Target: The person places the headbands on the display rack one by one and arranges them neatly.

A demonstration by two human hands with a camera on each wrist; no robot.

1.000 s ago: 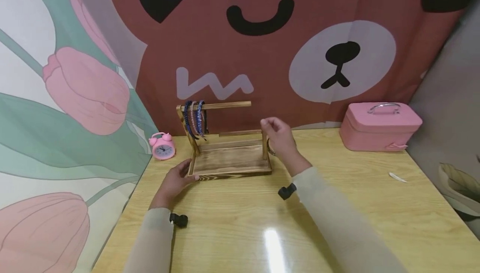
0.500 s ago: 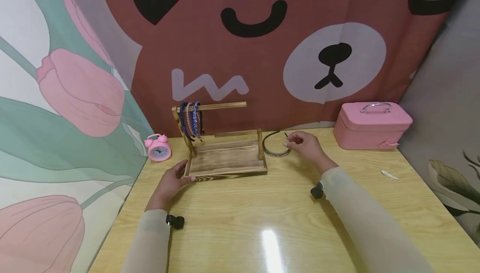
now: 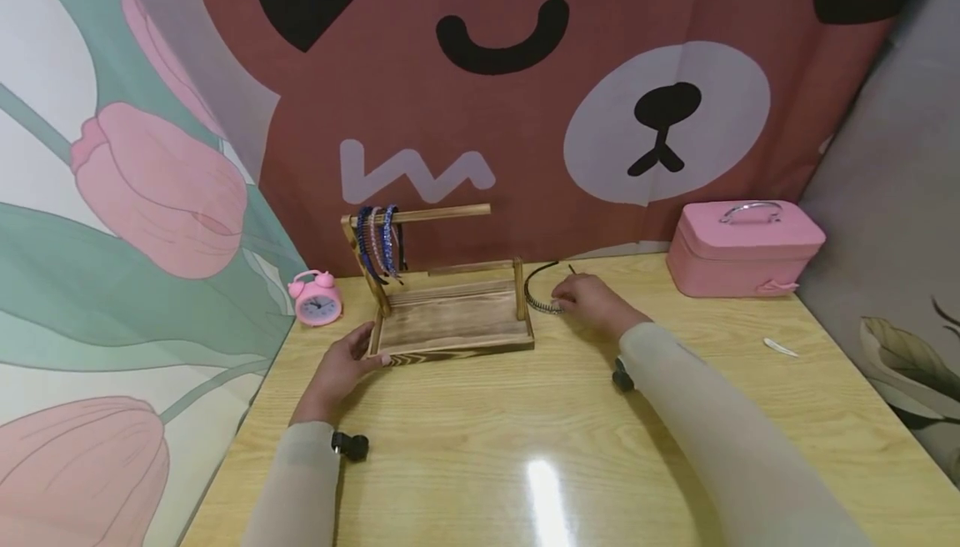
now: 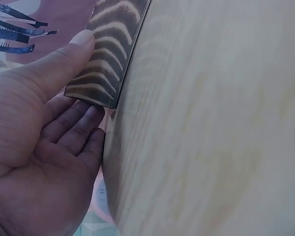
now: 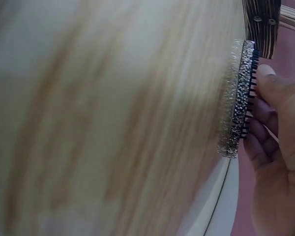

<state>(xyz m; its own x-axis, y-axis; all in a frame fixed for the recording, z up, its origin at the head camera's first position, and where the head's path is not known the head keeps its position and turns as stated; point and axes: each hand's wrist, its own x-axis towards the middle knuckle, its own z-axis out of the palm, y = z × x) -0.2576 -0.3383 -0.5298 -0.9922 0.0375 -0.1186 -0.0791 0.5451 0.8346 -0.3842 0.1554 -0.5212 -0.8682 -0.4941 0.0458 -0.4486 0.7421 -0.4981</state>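
A wooden stand (image 3: 465, 352) with a tray base and a top bar stands toward the back of the table. Several blue, pink and dark headbands (image 3: 389, 240) hang at the left end of its bar. My left hand (image 3: 339, 372) grips the tray's front left corner, thumb on the striped front wall. Right of the stand, a glittery headband (image 3: 529, 295) with dark comb teeth lies on the table. At its front right part, my right hand (image 3: 591, 303) pinches it; in the right wrist view, the thumb and fingers are at the headband's (image 5: 242, 93) toothed edge.
On the left stands a pink alarm clock (image 3: 318, 300). A pink case (image 3: 745, 251) with a metal handle sits at the back right, and a small white object (image 3: 781, 348) lies in front of it. Behind the table (image 3: 465, 447) hangs a printed bear curtain (image 3: 525, 130).
My right hand has moved from above the stand's right post out to the headband's right end, then leftward and closer to its front part. The left hand keeps its place at the tray corner.
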